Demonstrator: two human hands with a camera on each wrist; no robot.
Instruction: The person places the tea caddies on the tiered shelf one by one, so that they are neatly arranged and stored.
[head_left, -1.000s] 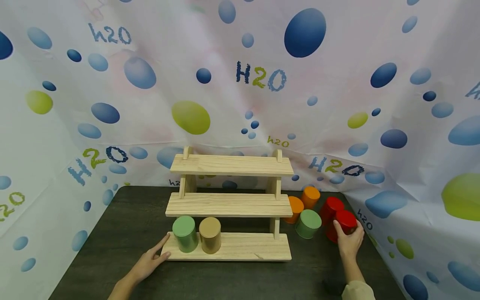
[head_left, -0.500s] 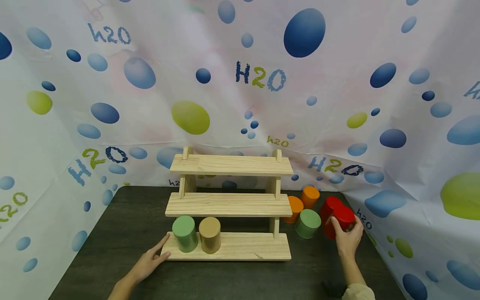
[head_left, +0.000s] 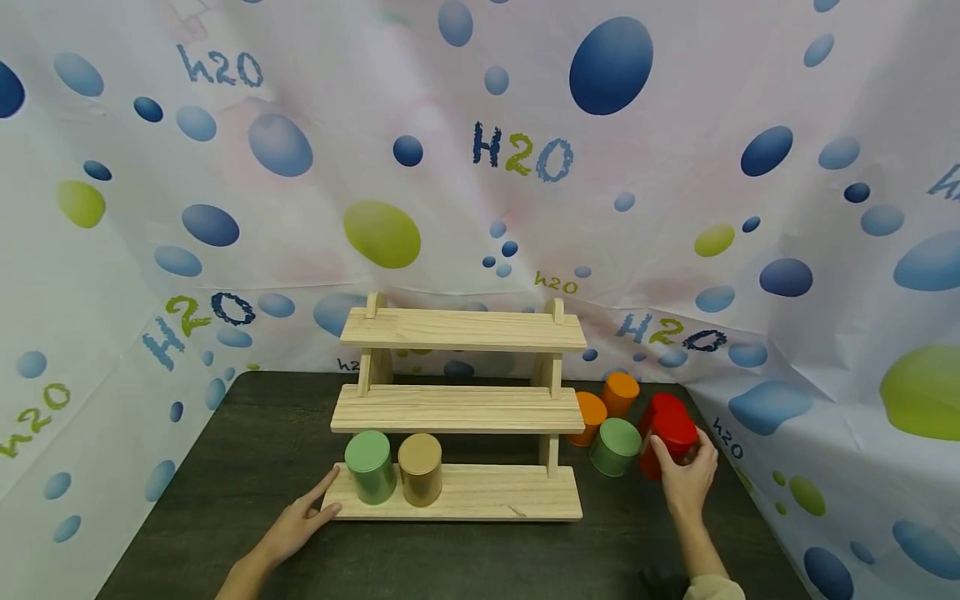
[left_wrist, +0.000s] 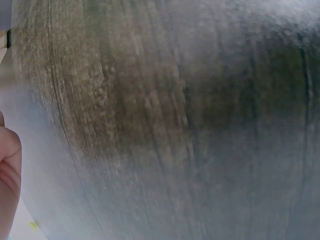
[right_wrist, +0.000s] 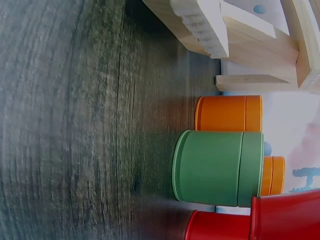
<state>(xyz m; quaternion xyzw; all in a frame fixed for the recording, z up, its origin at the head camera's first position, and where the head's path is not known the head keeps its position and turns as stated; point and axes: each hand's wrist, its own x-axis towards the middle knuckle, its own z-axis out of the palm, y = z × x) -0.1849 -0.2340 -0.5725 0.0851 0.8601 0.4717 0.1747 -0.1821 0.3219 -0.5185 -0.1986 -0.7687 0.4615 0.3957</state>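
Observation:
A red canister (head_left: 676, 432) is in the grip of my right hand (head_left: 688, 479), thumb on its left side and fingers round its right. In the right wrist view this red canister (right_wrist: 287, 216) stands higher than the second one, its bottom rim above the table. That second red canister (head_left: 663, 406) stands just behind it. My left hand (head_left: 294, 528) rests its fingers, spread, at the left end of the wooden rack's bottom shelf (head_left: 502, 493). On that shelf stand a green canister (head_left: 371, 468) and a gold canister (head_left: 421, 471), upright, side by side.
Left of the red canisters, a green canister (head_left: 617, 447) and two orange canisters (head_left: 621, 395) stand on the dark table (head_left: 420, 558). The rack's middle shelf (head_left: 457, 409) and top shelf (head_left: 465, 330) rise behind. A patterned curtain (head_left: 480, 208) hangs round the table.
My right hand has shifted left and slightly back with the red canister, which overlaps the second red one more. My left hand has stayed in place on the rack.

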